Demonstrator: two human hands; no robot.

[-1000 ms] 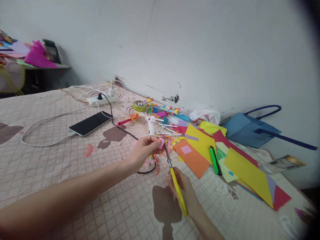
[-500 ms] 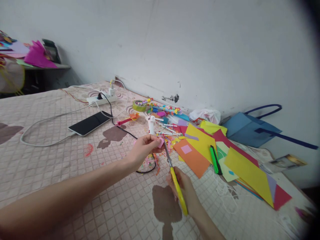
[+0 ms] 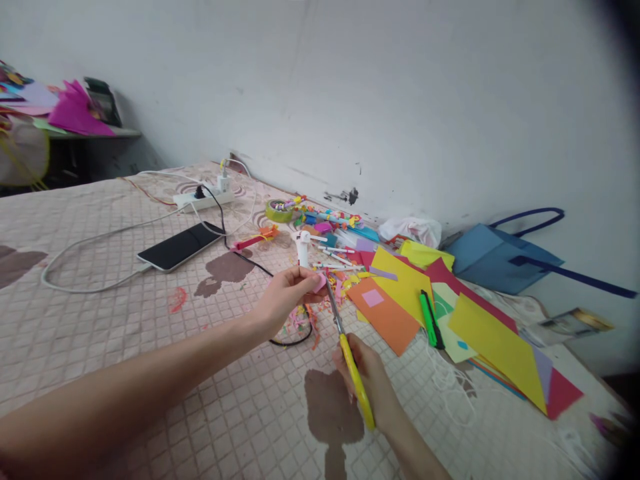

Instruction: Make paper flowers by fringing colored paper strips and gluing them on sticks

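Between the thumb and fingers of my left hand (image 3: 287,297) is a small piece of pink paper (image 3: 319,283). My right hand (image 3: 370,373) grips yellow-handled scissors (image 3: 357,380), their metal blades reaching up to the right edge of the pink paper. The blades look close together; whether paper lies between them I cannot tell. Under and beyond my left hand lie tiny coloured paper scraps (image 3: 300,323). Right of the scissors, a pink paper square (image 3: 373,298) rests on an orange sheet (image 3: 395,327). A white glue gun (image 3: 303,248) stands just beyond my left hand.
A phone (image 3: 180,247) with a cable lies left, near a white power strip (image 3: 205,199). To the right are a green cutter knife (image 3: 431,320), yellow sheets (image 3: 500,350), white string (image 3: 453,383) and a blue bag (image 3: 505,257). Green tape (image 3: 279,211) sits near the wall.
The pink paper has turned slightly in my left fingers and its outline looks rounder. The scissors' tips have shifted slightly up and left. Everything else stays in place.
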